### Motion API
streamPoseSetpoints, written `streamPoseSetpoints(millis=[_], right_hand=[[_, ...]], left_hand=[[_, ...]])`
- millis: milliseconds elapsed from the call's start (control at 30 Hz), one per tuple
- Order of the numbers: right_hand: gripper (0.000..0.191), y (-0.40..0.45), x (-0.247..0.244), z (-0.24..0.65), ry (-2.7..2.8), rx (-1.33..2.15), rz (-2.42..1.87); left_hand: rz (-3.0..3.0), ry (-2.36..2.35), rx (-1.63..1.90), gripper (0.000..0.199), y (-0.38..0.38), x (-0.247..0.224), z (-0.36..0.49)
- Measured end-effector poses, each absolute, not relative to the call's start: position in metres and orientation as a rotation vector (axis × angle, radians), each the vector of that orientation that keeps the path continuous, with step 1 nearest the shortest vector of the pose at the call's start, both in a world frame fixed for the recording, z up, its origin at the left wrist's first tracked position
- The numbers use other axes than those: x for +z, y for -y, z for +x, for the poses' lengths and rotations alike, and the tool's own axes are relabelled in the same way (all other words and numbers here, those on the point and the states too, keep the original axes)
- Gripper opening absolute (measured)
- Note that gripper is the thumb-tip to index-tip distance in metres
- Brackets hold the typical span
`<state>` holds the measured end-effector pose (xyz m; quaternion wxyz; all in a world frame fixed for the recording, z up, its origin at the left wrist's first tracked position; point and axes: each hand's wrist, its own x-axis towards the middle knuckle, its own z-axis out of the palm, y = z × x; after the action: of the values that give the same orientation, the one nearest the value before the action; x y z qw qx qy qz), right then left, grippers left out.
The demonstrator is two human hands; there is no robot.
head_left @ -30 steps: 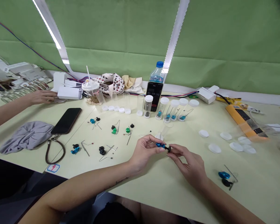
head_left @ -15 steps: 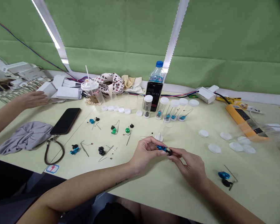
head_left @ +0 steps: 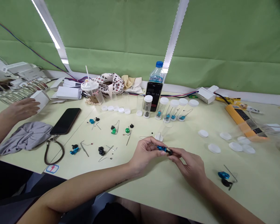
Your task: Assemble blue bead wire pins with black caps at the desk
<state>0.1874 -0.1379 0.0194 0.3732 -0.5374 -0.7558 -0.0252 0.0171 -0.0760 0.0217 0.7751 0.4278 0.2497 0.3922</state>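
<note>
My left hand (head_left: 146,153) is closed, pinching a small shiny blue metal part (head_left: 161,148) between thumb and fingers. From the part's right end a black knob with a stem (head_left: 169,152) sticks out, and the fingertips of my right hand (head_left: 190,164) are closed on it. Whether the stem is threaded into the part is too small to tell. Just behind my left fingers lies a white cap (head_left: 159,137) beside a clear tube. To the right of my right hand rest another blue part (head_left: 223,175), a black knob (head_left: 226,182) and a hex key.
Small sets of blue, green (head_left: 113,131) and black parts (head_left: 101,151) with wires lie leftward. Capped clear tubes (head_left: 164,101) stand before a phone (head_left: 153,96) and bottle (head_left: 156,74). White caps (head_left: 214,148) and an orange power strip (head_left: 245,123) are rightward. Another person's hand (head_left: 21,109) holds a white box (head_left: 40,100).
My hands stay nearly in place; slightly more of the black stem shows between them. The other person's hand has moved left and toward the table's front with the white box.
</note>
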Motion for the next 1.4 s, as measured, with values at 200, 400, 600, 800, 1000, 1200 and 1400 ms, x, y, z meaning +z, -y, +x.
streamPoseSetpoints(millis=[200, 400, 600, 800, 1000, 1200, 1400], right_hand=[[0.020, 0.1380, 0.0161, 0.1866, 1.882, -0.010, -1.413], [0.016, 0.1388, 0.0127, 0.1866, 1.885, -0.064, -1.402], [0.018, 0.1388, 0.0120, 0.1875, 1.882, -0.056, -1.415], [0.020, 0.1379, 0.0143, 0.1865, 1.886, -0.068, -1.404], [0.022, 0.1382, 0.0155, 0.1869, 1.909, -0.076, -1.411], [0.021, 0.1386, 0.0122, 0.1890, 1.912, -0.040, -1.413], [0.019, 0.1388, 0.0116, 0.1898, 1.925, -0.005, -1.392]], left_hand=[[0.931, -0.594, 0.853, 0.026, 0.0736, 0.0225, 0.0157], [0.929, -0.567, 0.853, 0.026, 0.0742, 0.0214, 0.0163], [0.929, -0.557, 0.849, 0.026, 0.0751, 0.0202, 0.0169], [0.928, -0.554, 0.848, 0.027, 0.0752, 0.0191, 0.0170], [0.928, -0.548, 0.849, 0.025, 0.0758, 0.0199, 0.0171], [0.936, -0.547, 0.843, 0.026, 0.0762, 0.0205, 0.0166], [0.944, -0.536, 0.842, 0.024, 0.0768, 0.0220, 0.0170]])
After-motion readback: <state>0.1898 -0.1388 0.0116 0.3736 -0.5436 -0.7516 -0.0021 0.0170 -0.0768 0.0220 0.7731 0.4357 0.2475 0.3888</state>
